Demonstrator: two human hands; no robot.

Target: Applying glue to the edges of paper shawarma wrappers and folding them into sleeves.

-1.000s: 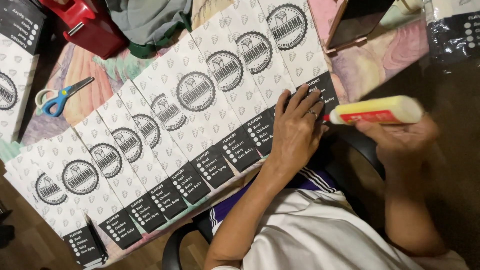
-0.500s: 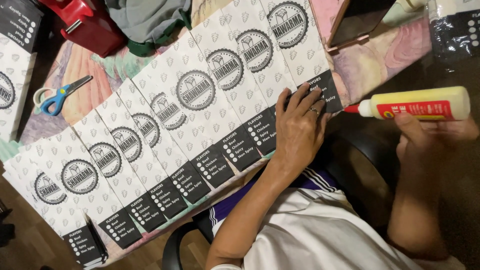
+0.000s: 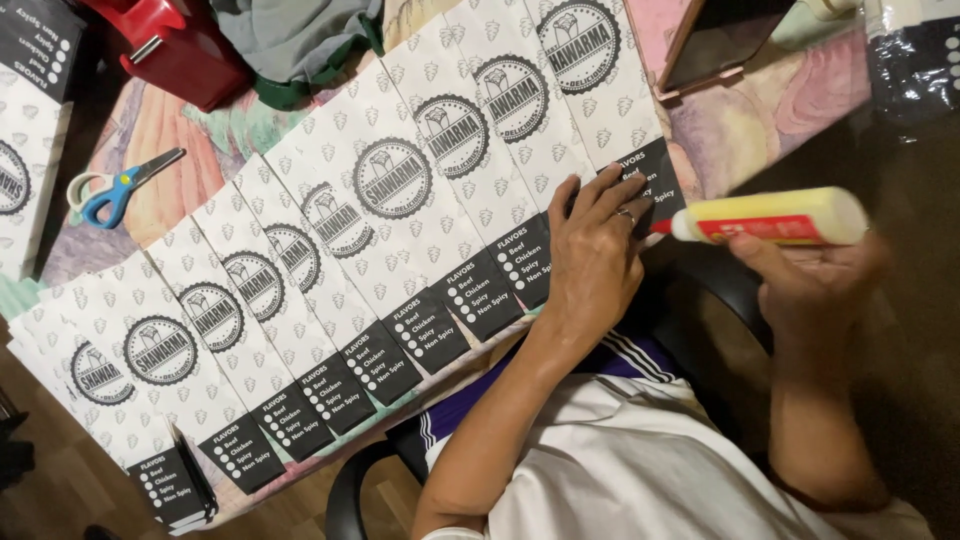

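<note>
A fanned row of several white printed paper bags (image 3: 400, 200) with round black logos and black bottom panels lies across the table. My left hand (image 3: 595, 250) presses flat on the black panel of the rightmost bag, fingers spread, a ring on one finger. My right hand (image 3: 810, 275) grips a yellow glue bottle (image 3: 770, 217) with a red label, held level, its red tip pointing left and close to my left hand's fingers.
Blue-handled scissors (image 3: 110, 190) lie at the left on the patterned tablecloth (image 3: 760, 110). A red box (image 3: 175, 45) and grey-green cloth (image 3: 300, 40) sit at the back. A pink-framed tablet (image 3: 725, 40) rests at the upper right. More bags (image 3: 25, 150) are stacked far left.
The glue bottle swung out to the right and has come back left, its tip again near my left hand. My left hand stays pressed on the bag.
</note>
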